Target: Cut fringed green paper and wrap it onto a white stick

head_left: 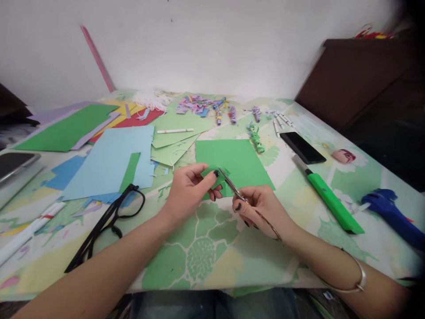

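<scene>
Green paper piece (213, 168): small, thin, matt, slightly bent, one edge snipped into a fine fringe; part of it is hidden by my fingers. It sits in my left hand (186, 190), pinched between thumb and fingertips, above the near half of a flat green sheet (239, 153). My right hand (262, 208) is just beside it, thumb and fingers closed round the handles of the scissors (235, 189). The slim metal blades slant up and leftward to the fringe; I cannot tell how far apart they stand.

Green sheet: smooth, straight-edged, flat on the table (249, 266), whose cloth is printed with pale green flowers. Beyond its far right corner, a curled green paper roll (256, 139) with ragged, cut edges.

Left of my hands: a light blue sheet (102, 161) with a narrow green strip (130, 170) lying on it; nearer me, black-framed glasses (114, 217), arms extended. Right: a black phone (303, 147), glossy and flat, and a green-handled cutter (334, 201), blade exposed. Farther back, a loose heap of paper scraps (195, 105), mostly purple and pink, near tangled white string (152, 101).
</scene>
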A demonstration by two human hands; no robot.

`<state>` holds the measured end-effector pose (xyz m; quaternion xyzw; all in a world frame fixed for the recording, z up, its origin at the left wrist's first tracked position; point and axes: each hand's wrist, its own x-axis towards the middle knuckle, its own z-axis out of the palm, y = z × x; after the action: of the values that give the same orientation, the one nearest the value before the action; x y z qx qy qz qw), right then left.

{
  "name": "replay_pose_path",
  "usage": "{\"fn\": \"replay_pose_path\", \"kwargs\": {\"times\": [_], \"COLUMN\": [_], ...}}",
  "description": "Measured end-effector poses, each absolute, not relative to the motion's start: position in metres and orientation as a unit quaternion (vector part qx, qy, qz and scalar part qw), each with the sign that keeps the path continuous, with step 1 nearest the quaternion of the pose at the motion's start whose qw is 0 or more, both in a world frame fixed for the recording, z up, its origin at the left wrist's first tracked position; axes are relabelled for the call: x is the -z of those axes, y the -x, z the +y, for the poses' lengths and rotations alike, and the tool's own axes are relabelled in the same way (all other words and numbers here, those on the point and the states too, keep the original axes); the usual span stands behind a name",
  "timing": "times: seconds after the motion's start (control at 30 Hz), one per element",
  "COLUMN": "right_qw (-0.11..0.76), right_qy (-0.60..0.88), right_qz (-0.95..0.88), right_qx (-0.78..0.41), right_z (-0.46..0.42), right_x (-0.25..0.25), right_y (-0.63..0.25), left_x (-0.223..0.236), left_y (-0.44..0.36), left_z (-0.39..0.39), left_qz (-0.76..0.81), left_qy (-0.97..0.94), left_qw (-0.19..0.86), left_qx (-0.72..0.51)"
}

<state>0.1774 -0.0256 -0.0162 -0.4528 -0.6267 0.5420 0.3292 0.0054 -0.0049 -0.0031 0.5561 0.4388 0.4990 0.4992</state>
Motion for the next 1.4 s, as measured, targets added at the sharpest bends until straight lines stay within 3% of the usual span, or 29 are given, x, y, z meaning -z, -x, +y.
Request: {"fn": "replay_pose_path", "kwargs": {"times": [0.5, 1.4], "right_qw": [0.287, 0.296], "right_qy": [0.521, 0.524], "right_qz": [-0.609, -0.616], "right_qx": [-0.525, -0.508], "right_z": [-0.024, -0.027], "right_x": [0.009, 0.005], "right_y": [-0.174, -0.172], "left_x": [0.003, 0.003], "left_y": [-0.005, -0.006], "left_z": [-0.006, -0.008], "left_qz": [0.433, 0.407], "left_qy": [-0.541, -0.531], "left_qw": [0.528, 0.542], "left_qx": [-0.492, -0.509]}}
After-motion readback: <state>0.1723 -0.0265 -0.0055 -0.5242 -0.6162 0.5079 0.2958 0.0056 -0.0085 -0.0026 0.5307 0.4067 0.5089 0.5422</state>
